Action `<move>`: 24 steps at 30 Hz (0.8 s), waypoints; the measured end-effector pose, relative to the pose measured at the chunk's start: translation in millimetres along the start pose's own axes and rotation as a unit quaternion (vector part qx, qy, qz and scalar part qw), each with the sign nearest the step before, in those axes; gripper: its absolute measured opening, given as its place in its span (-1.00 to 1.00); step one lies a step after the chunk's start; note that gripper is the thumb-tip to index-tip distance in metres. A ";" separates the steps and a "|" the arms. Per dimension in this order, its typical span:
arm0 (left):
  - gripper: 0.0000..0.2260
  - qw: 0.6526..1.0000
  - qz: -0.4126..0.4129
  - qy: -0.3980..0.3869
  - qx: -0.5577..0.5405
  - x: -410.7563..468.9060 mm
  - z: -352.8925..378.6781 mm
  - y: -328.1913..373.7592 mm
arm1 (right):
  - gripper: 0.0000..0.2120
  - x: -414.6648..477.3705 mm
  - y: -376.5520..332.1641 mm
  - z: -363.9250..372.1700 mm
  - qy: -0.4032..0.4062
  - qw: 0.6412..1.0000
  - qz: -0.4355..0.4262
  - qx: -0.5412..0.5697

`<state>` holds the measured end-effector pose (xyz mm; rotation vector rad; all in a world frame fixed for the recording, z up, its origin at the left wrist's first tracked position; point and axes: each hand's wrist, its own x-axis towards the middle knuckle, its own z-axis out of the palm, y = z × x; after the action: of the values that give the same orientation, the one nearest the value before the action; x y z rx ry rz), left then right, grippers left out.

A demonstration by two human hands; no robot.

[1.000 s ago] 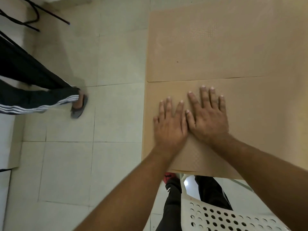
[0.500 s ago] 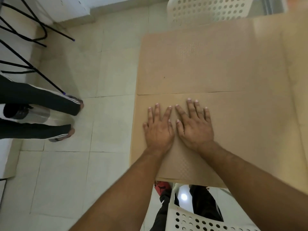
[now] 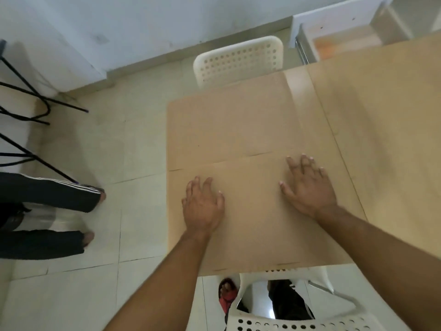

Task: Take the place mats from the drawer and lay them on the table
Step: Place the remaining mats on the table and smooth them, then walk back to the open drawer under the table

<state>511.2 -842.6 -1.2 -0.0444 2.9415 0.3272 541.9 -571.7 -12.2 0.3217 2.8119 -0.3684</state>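
Left hand (image 3: 202, 206): grip apart, holding nothing, palm down on near place mat (image 3: 250, 225), by surface (image 3: 297, 78) left edge.
Right hand (image 3: 307, 189): grip apart, same mat, toward surface centre.
Far place mat (image 3: 233, 120): flat on surface, adjoining.

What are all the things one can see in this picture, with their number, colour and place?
near tan rectangular place mat: one, tan, table's near end
far tan rectangular place mat: one, tan, edge to edge beyond the near one
light wooden table: one, pale brown, right half
white perforated plastic chairs: two, white, beyond the table and in front of it
white open drawer: one, white, top right
thin black metal legs: several, black, left edge
another person's legs: two, black striped trousers, left
tiled floor: pale
left hand: flat on near mat
right hand: flat on near mat
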 end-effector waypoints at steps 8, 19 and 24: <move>-0.50 0.985 0.091 0.037 -0.143 -15.4 -79.1 -48.0 | -0.29 -33.6 -142.8 -27.6 0.018 0.970 -0.142 0.197; -0.43 0.950 0.128 0.110 -0.262 -11.9 -205.5 -237.6 | -0.19 -70.1 -369.5 -55.5 0.078 0.953 -0.185 0.226; -0.42 0.946 0.179 0.120 -0.243 4.5 -263.9 -300.0 | -0.20 -72.0 -442.6 -80.0 0.094 0.942 -0.198 0.254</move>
<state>475.1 -1193.4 186.5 0.4165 3.0083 1.1703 476.6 -979.4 180.2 -0.1263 2.9151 -1.2192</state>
